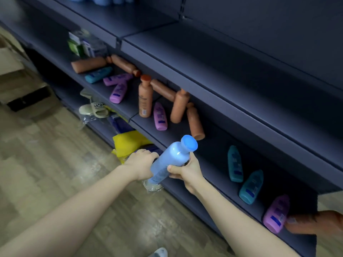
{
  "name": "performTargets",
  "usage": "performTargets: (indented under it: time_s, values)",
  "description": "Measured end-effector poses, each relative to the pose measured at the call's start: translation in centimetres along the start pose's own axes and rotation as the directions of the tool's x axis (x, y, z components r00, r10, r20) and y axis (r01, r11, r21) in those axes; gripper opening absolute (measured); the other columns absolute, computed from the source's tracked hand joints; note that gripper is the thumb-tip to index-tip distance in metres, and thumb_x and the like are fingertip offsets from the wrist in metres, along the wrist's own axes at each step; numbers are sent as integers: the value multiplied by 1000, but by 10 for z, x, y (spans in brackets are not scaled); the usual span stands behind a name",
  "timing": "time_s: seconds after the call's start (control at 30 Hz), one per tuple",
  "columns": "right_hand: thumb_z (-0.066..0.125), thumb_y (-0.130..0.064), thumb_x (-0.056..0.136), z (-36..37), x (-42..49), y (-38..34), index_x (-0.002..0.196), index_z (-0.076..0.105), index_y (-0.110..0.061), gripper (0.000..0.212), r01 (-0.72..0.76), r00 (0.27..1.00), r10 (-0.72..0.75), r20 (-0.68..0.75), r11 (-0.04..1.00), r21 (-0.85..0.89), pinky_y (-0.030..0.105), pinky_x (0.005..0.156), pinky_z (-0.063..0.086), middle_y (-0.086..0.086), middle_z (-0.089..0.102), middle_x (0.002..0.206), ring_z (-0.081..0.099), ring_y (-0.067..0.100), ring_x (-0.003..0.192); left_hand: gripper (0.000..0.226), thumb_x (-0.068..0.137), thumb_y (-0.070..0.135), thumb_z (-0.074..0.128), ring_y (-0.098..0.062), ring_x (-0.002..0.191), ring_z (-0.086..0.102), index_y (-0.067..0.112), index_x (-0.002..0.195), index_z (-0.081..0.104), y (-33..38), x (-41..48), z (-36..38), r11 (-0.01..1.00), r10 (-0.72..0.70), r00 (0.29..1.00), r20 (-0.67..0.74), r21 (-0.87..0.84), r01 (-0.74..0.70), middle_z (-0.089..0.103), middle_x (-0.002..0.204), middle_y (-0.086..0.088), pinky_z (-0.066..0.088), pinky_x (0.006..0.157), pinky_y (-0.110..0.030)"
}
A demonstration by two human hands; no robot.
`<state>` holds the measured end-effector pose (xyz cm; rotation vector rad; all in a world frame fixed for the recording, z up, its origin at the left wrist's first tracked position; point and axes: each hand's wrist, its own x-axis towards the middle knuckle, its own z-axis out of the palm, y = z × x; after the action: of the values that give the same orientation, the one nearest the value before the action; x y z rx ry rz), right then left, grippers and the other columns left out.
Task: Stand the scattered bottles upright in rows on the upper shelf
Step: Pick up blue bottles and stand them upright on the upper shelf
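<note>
A light blue bottle (171,157) with a blue cap is held tilted in front of the lower shelf (219,175). My right hand (187,170) grips its body from the right. My left hand (142,164) grips its lower end from the left. Several bottles lie scattered on that shelf: brown ones (179,106), purple ones (160,116) and teal ones (235,164). One brown bottle (145,97) stands upright. The upper shelf (232,58) above is dark and bare here, with blue bottles (101,0) at its far left top edge.
On the bottom shelf lie a beige slipper (94,109), a yellow packet (130,143) and clear plastic wrap (153,186). Green and white boxes (81,45) sit at the far left of the bottle shelf. Wooden floor (65,173) spreads to the left.
</note>
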<state>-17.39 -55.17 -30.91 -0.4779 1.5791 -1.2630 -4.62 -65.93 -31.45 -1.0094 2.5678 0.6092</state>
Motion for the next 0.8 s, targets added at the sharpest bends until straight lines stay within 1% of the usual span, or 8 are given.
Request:
performTargets:
  time_s: [0.13,0.23,0.4,0.5,0.57,0.67,0.73,0.8]
  values:
    - [70,16,69,61,-10,-3,103,55,-19,51,19,996,-17,86,999,-27,48,77,57,7,65,99,66,23,86,58,74,26,67,-27,116,49,17,128,47,-45,-46,8,979,-121,991,-55,-173,109,54,120,-6,44,92,-37]
    - [75,-1,53,111,-22,-3,111,55,-14,63,6,998,-6,69,1000,-4,51,77,57,11,66,106,67,30,95,71,68,30,74,-29,112,53,20,130,41,-76,-78,20,939,-203,974,-98,-302,166,56,119,-5,46,89,-40]
    - [73,7,73,183,-47,-4,103,56,-12,39,-92,995,97,-23,982,164,27,58,53,4,62,93,61,18,75,93,78,32,70,-25,133,36,20,150,12,-109,-139,34,900,-362,891,-274,-352,257,35,145,-4,33,106,-35]
    - [76,-1,74,219,-64,-5,98,58,-7,30,-169,980,190,-65,956,238,21,46,49,7,60,89,59,17,69,96,80,30,68,-24,130,38,20,151,5,-122,-171,38,894,-430,822,-373,-304,329,34,144,-3,33,102,-30]
    - [79,-7,72,238,-75,-4,98,59,-4,32,-187,976,206,-64,955,232,20,44,45,9,61,86,59,19,67,99,76,31,72,-24,121,46,20,151,9,-133,-192,35,887,-460,781,-423,-253,385,40,138,-3,38,96,-31]
    - [82,-13,69,262,-93,-7,81,55,-11,30,-178,979,194,-63,964,200,31,64,53,7,63,81,63,22,71,102,45,35,89,-25,89,63,15,136,47,-150,-217,26,885,-428,670,-606,-133,445,61,109,-4,50,72,-33]
    - [82,-16,70,277,-102,-10,81,52,-16,32,-152,985,164,-55,973,176,35,77,55,7,65,89,67,25,85,81,57,34,81,-24,93,62,17,129,48,-157,-237,16,874,-445,673,-591,-125,469,61,108,0,47,71,-32]
    - [80,-18,73,290,-110,-13,85,51,-14,31,-157,987,162,-21,977,143,35,75,55,9,66,95,68,25,88,65,72,34,66,-23,103,58,21,130,40,-164,-254,10,867,-483,714,-508,-165,469,56,115,4,43,72,-31]
